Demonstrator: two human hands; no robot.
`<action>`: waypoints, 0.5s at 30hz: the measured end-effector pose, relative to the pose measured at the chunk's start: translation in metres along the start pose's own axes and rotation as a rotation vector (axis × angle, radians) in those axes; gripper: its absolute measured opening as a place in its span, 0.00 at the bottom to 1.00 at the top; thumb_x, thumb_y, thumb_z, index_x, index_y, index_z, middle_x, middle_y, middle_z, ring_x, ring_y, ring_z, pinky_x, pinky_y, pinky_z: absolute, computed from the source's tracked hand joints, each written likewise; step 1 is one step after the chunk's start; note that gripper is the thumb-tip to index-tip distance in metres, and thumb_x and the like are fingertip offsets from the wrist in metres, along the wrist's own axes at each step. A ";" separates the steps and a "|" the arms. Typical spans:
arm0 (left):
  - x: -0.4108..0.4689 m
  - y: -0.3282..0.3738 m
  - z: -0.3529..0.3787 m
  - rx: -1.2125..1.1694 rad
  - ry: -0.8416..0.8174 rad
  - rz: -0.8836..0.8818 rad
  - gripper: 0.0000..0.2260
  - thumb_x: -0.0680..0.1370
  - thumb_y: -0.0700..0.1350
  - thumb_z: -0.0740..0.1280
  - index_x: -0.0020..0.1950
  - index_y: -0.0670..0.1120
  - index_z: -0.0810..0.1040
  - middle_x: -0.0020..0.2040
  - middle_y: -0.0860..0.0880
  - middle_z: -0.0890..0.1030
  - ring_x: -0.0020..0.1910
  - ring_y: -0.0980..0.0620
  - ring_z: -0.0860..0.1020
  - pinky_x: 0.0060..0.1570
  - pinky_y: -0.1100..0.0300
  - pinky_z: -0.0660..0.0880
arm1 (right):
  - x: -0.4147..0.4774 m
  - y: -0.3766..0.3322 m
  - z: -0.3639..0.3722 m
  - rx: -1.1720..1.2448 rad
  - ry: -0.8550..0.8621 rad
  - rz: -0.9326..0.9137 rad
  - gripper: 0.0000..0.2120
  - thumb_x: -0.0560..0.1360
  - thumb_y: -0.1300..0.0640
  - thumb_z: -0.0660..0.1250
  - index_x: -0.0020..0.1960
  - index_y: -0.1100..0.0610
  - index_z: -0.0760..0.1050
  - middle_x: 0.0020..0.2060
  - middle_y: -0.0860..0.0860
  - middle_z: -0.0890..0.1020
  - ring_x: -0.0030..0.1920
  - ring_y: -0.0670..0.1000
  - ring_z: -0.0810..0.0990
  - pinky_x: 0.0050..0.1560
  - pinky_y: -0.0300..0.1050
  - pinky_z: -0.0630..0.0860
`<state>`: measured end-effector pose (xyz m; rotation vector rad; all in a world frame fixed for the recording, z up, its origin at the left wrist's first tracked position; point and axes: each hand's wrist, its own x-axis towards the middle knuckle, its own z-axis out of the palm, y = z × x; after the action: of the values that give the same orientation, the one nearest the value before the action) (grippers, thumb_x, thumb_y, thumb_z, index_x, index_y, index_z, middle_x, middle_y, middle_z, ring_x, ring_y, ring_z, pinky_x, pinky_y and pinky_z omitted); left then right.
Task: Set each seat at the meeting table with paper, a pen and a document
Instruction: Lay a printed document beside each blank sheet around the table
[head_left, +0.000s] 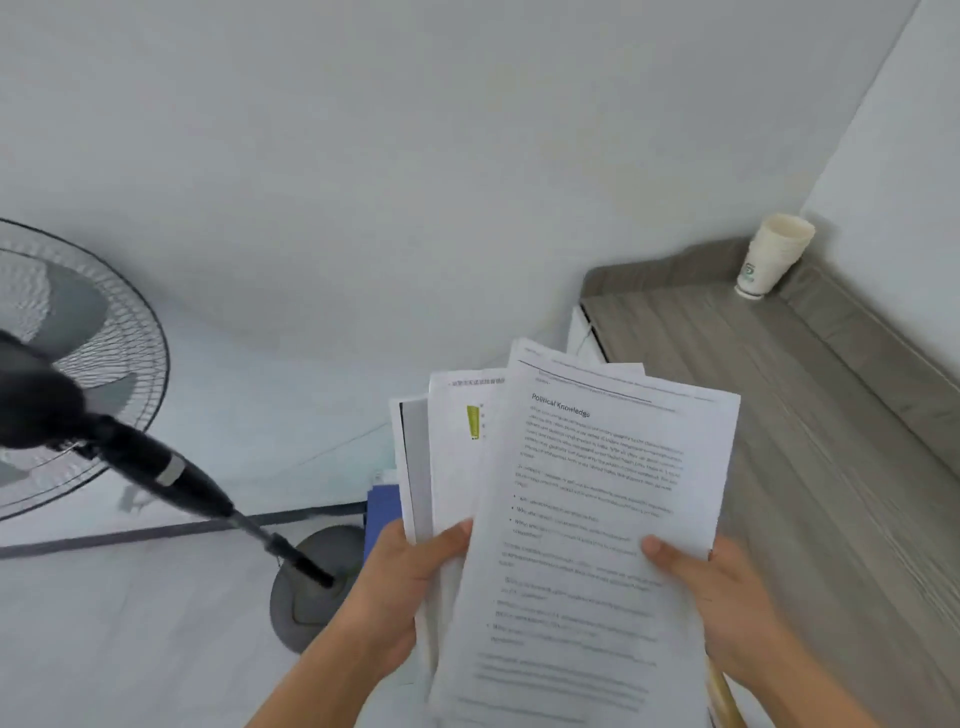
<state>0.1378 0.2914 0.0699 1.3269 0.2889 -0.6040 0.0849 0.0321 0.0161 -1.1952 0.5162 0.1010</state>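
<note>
I hold a fanned stack of printed documents in front of me. The top sheet (597, 499), headed "Political Knowledge", is pinched at its right side by my right hand (711, 597), thumb on the page. My left hand (400, 587) grips the sheets behind it (452, 457), one of which has a yellow-green mark, with the thumb across their lower edge. The papers hang in the air beside a grey wooden counter (779, 441). No pen or meeting table is in view.
A stack of paper cups (774, 257) stands in the counter's far corner against the white wall. A black pedestal fan (78, 374) stands at the left, its round base (311, 587) on the floor. Something blue (382, 514) lies below the papers.
</note>
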 end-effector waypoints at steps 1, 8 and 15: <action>-0.011 -0.004 -0.014 -0.011 0.036 0.028 0.11 0.74 0.42 0.68 0.54 0.43 0.84 0.53 0.39 0.84 0.52 0.38 0.83 0.52 0.45 0.79 | 0.000 0.002 0.015 -0.048 -0.032 -0.033 0.18 0.68 0.57 0.72 0.57 0.62 0.80 0.52 0.58 0.86 0.51 0.59 0.85 0.47 0.52 0.84; -0.099 -0.033 -0.143 -0.038 0.440 0.208 0.09 0.79 0.36 0.63 0.55 0.35 0.80 0.48 0.37 0.85 0.47 0.37 0.84 0.48 0.41 0.80 | -0.013 0.044 0.148 -0.436 -0.215 -0.179 0.08 0.79 0.59 0.65 0.55 0.53 0.81 0.49 0.47 0.87 0.50 0.49 0.85 0.54 0.50 0.82; -0.229 -0.065 -0.303 -0.210 0.809 0.239 0.08 0.79 0.35 0.62 0.54 0.36 0.79 0.44 0.41 0.86 0.42 0.41 0.85 0.42 0.48 0.81 | -0.058 0.117 0.311 -0.376 -0.476 0.029 0.09 0.77 0.63 0.66 0.56 0.59 0.81 0.50 0.53 0.87 0.50 0.55 0.86 0.58 0.55 0.78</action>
<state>-0.0432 0.6312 0.0655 1.3226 0.8119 0.1901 0.0958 0.3690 0.0235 -1.4708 0.0935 0.5126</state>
